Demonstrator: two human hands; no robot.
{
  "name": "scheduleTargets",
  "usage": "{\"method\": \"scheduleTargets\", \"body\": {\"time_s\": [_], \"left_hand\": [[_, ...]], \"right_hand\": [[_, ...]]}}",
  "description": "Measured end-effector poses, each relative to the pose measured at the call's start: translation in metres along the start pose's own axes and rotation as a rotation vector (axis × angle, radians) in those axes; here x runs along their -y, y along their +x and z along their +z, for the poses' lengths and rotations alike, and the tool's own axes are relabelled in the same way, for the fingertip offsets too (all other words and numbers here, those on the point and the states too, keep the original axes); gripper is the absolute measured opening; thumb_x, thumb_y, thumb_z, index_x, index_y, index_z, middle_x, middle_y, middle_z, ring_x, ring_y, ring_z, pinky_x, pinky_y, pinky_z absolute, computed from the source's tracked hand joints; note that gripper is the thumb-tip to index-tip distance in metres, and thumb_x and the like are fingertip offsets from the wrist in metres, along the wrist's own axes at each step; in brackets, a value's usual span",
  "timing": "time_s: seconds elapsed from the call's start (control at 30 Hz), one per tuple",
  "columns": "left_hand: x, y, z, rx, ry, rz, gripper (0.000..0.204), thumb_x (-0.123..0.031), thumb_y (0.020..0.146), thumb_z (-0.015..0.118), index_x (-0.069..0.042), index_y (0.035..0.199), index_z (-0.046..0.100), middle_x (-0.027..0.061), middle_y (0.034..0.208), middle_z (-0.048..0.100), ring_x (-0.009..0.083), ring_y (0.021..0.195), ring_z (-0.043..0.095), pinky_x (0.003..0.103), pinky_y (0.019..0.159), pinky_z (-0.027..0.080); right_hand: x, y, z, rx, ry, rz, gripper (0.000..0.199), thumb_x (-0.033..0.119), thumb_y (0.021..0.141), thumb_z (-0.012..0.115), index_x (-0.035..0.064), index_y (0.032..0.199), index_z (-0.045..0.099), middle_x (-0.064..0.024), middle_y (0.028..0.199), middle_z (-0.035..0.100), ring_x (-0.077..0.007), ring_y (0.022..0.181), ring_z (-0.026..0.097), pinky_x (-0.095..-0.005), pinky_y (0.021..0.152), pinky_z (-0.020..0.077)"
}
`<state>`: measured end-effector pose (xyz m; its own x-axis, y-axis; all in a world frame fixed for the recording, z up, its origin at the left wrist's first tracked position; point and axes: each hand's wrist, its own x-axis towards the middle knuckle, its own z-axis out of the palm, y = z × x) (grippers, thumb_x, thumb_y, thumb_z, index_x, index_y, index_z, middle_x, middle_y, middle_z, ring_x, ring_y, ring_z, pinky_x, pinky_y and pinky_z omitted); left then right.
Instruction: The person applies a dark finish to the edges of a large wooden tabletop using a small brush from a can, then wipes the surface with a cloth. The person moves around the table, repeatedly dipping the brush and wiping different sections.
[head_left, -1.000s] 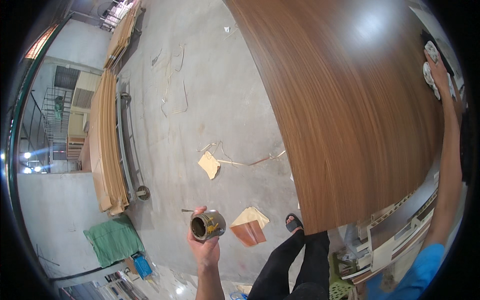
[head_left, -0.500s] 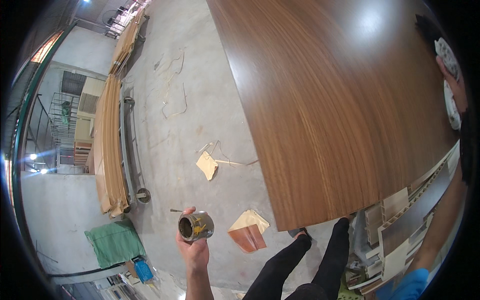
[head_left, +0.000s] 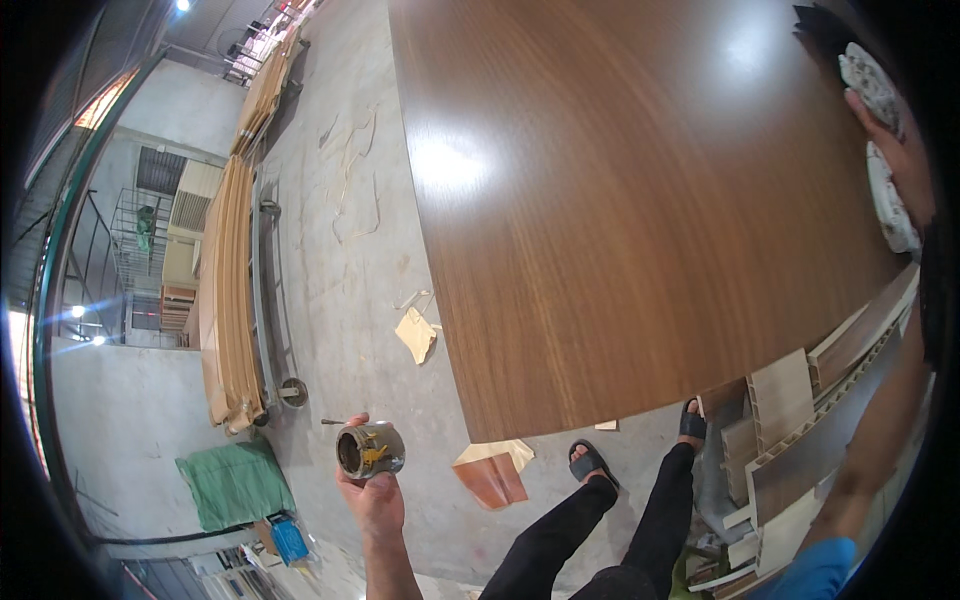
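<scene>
I have my left hand [head_left: 376, 505] wrapped around a jar [head_left: 390, 446], with a thin stick [head_left: 331, 421] poking out at its ten o'clock. My right hand [head_left: 905, 155] grips a bunched pale cloth [head_left: 868, 80], showing at its eleven and six o'clock; how tightly, I can't tell. The brown wood-grain panel [head_left: 620, 250] lies between eight and nine o'clock of that hand, and around two from my left. I'd spread the cloth flat, press evenly along the grain, and hold the jar level, clear of the panel's edge.
</scene>
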<state>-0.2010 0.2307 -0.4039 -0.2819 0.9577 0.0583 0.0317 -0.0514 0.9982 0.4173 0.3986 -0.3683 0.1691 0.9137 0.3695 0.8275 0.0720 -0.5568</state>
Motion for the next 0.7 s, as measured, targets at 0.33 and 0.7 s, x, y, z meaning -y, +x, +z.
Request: {"method": "scheduleTargets", "body": {"time_s": [0.33, 0.7], "left_hand": [[-0.142, -0.012, 0.128, 0.028, 0.105, 0.186, 0.084, -0.023, 0.083, 0.086, 0.005, 0.150, 0.045, 0.0162, 0.154, 0.047, 0.0288, 0.130, 0.059, 0.037, 0.102, 0.054], [-0.238, -0.039, 0.335, 0.255, 0.097, 0.251, 0.091, -0.024, 0.080, 0.091, 0.004, 0.152, 0.042, 0.0131, 0.156, 0.041, 0.0270, 0.130, 0.059, 0.035, 0.100, 0.059]], "right_hand": [[0.034, -0.022, 0.015, 0.134, 0.021, -0.386, 0.077, 0.021, 0.069, 0.090, 0.0048, 0.138, 0.060, -0.0201, 0.156, 0.050, -0.0394, 0.151, 0.038, -0.0559, 0.126, 0.0252], [-0.455, 0.065, -0.238, -0.142, -0.386, 0.590, 0.029, 0.028, 0.091, 0.071, -0.0006, 0.098, 0.075, -0.0227, 0.094, 0.075, -0.0384, 0.086, 0.073, -0.0483, 0.079, 0.0578]]}}
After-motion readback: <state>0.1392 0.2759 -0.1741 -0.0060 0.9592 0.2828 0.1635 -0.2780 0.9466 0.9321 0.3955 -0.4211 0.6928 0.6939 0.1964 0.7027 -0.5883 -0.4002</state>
